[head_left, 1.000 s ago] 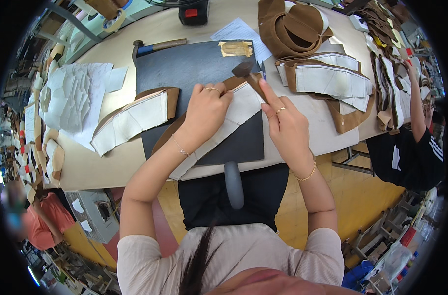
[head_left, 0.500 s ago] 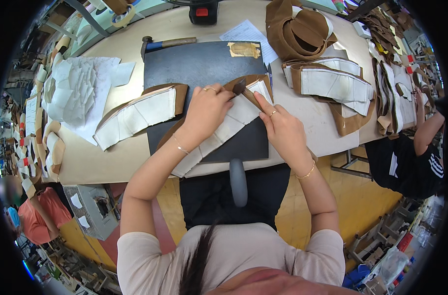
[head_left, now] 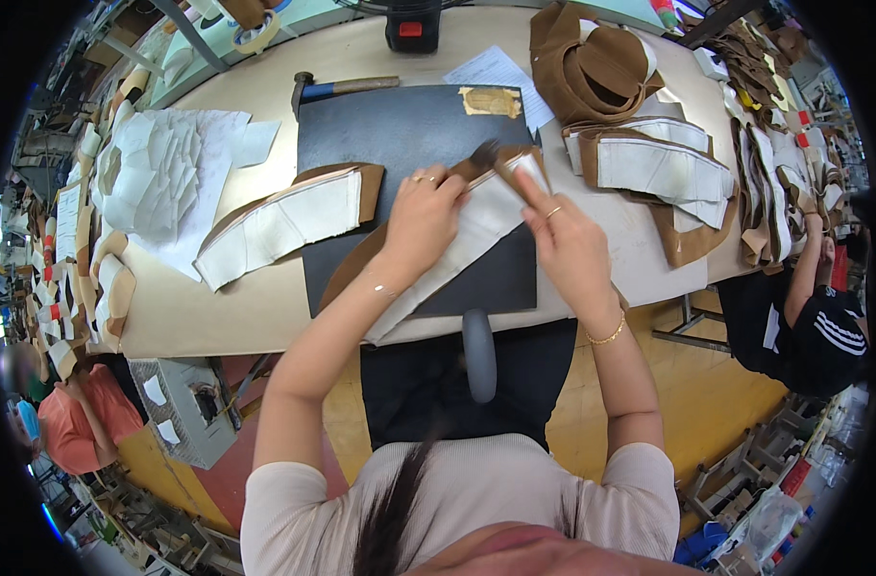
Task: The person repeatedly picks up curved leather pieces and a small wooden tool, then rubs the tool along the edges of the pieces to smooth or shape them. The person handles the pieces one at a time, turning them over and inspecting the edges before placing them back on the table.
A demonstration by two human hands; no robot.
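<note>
My right hand [head_left: 571,248] is closed round the handle of a hammer, whose dark head [head_left: 483,154] is smeared by motion above the far end of a brown piece with white backing [head_left: 457,257]. That piece lies aslant on a dark flat board [head_left: 400,125]. The fingers of my left hand [head_left: 424,219] are bent and pinch its brown edge, just left of the hammer head. To the left, a similar brown and white piece [head_left: 294,219] rests partly on the board and partly on the table.
A second hammer [head_left: 347,86] lies along the board's far edge. White cut pieces [head_left: 155,173] are stacked at left; brown and white pieces [head_left: 659,163] and a brown bundle [head_left: 596,67] lie at right. Co-workers [head_left: 813,307] [head_left: 87,413] sit on both sides.
The hammer head has shifted slightly up and is now blurred. My left hand still pinches the piece. The whole view has slid a little to the right.
</note>
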